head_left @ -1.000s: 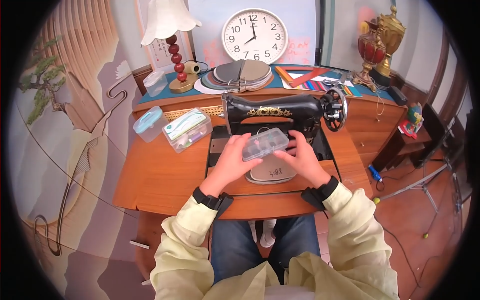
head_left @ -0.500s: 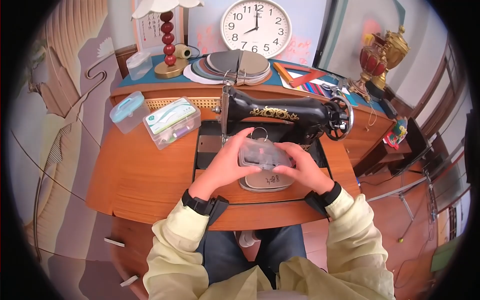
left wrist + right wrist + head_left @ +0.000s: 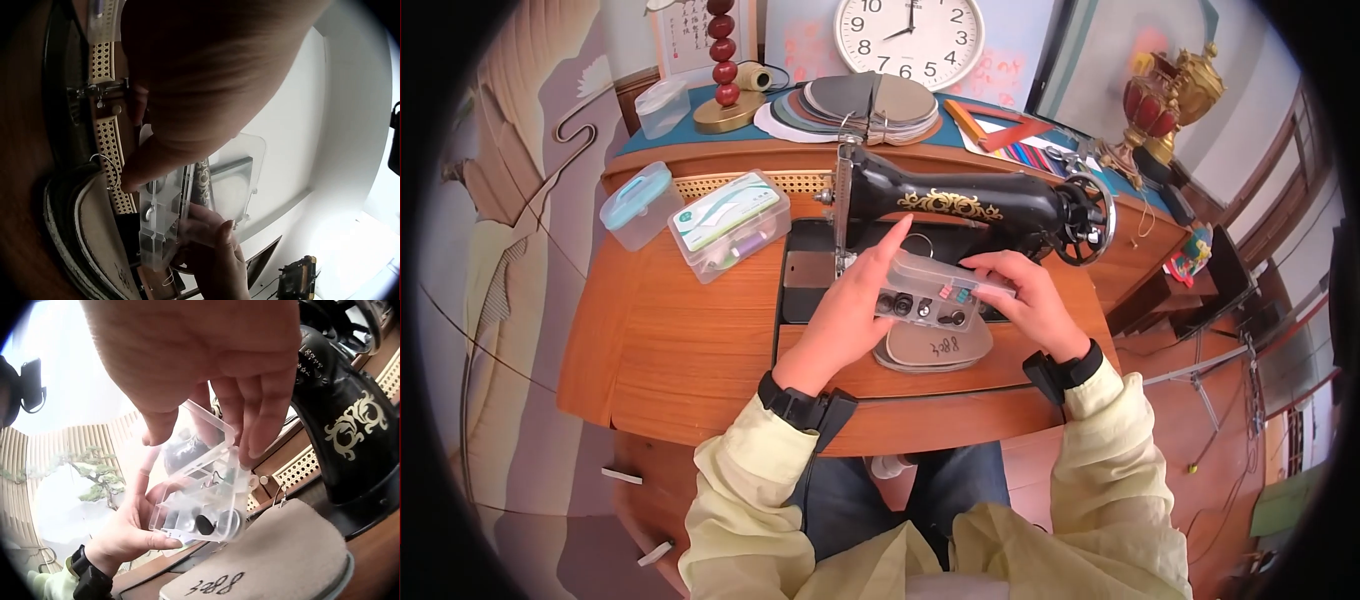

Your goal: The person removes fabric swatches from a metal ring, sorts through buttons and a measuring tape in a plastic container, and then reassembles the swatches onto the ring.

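A clear compartment box (image 3: 930, 312) is held in the air in front of the sewing machine (image 3: 960, 196), its lid raised. Small black round pieces and some pink and teal ones lie in its compartments. The left hand (image 3: 845, 312) grips the box's left end, thumb along the near side. At the lid's right end is the right hand (image 3: 1035, 300), holding its edge between thumb and fingers. In the right wrist view the lid (image 3: 197, 440) stands tilted off the box (image 3: 206, 500). Below the box rests a ringed stack of swatches marked 3088 (image 3: 935, 348).
On the left of the table (image 3: 670, 350) stand a box with a white-green packet (image 3: 730, 225) and a blue-lidded box (image 3: 640, 205). Behind the machine are more ringed swatches (image 3: 850, 105), rulers (image 3: 1000, 130), a lamp base (image 3: 730, 115) and a clock (image 3: 910, 40).
The box's lid, closed in the earlier frames, is now lifted, showing the pieces inside. The view has tilted down and shifted, and the left index finger now points up beside the box.
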Motion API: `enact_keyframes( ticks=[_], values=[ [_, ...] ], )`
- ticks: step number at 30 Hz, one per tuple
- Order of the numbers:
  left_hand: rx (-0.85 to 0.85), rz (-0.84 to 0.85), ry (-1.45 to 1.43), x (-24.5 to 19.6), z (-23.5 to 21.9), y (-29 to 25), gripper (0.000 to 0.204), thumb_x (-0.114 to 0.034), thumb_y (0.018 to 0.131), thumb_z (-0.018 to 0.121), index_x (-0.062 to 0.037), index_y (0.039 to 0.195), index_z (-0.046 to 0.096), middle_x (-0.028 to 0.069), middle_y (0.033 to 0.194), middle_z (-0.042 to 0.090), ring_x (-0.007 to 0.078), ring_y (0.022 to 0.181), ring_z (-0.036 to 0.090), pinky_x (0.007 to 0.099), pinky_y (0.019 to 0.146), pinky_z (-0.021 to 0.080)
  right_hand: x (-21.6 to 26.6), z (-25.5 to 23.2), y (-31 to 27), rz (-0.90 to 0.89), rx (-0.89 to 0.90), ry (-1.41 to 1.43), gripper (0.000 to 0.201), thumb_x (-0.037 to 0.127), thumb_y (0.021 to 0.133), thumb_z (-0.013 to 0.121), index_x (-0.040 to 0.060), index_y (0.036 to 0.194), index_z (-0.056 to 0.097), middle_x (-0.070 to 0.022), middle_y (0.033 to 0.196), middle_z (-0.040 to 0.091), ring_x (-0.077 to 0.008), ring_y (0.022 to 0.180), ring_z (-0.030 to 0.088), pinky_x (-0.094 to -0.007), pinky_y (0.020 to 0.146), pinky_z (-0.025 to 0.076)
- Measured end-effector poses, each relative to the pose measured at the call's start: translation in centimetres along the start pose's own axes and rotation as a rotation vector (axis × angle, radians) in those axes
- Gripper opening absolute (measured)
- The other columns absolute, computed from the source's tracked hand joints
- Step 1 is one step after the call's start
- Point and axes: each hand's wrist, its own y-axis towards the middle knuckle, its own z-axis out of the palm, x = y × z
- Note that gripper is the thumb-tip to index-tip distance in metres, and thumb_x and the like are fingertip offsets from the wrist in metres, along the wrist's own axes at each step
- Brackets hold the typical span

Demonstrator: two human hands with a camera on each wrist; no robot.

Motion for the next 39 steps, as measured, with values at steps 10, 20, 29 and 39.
enact_keyframes(
  ticks=[10,20,29,39],
  values=[
    [0.024,-0.015,0.069,-0.1,0.5,0.0,0.104,0.013,0.066,0.067,-0.0254,0.151,0.021,0.0126,0.124,0.055,0.0346,0.113,0.055,0.0403,0.092,0.048,0.2,1.0,-0.5,0.322,-0.006,0.49,0.03,0.024,0.098,0.054,0.0046,0.12,0.06,-0.0029,0.1,0.066,-0.0072,0.079,0.06,-0.0231,0.063,0.048],
    [0.156,-0.134,-0.223,-0.5,0.7,-0.3,0.117,-0.003,0.061,0.083,-0.0222,0.153,0.013,0.0153,0.133,0.052,0.0324,0.108,0.059,0.0374,0.09,0.05,-2.6,1.1,-2.3,0.391,-0.046,0.571,0.02,0.012,0.091,0.065,0.0053,0.11,0.063,0.002,0.089,0.066,-0.0027,0.068,0.056,-0.019,0.058,0.046],
    [0.42,0.083,0.425,1.2,2.7,-1.7,0.066,-0.033,0.062,0.084,-0.0157,0.123,0.063,0.0095,0.137,0.048,0.0324,0.111,0.045,0.0429,0.1,0.04,-2.0,-1.6,-6.4,0.341,-0.092,0.634,0.011,0.017,0.091,0.065,0.0113,0.097,0.058,0.0061,0.081,0.059,0.0,0.063,0.05,-0.016,0.055,0.039],
    [0.26,-0.014,0.66,1.9,3.2,-0.5,0.051,-0.026,0.07,0.079,-0.0187,0.118,0.064,0.0076,0.132,0.052,0.033,0.11,0.052,0.043,0.092,0.048,-2.3,-1.0,-7.8,0.358,-0.089,0.641,0.013,0.015,0.092,0.064,0.0114,0.096,0.052,0.0041,0.079,0.058,-0.0028,0.061,0.053,-0.0173,0.052,0.041]
  ],
)
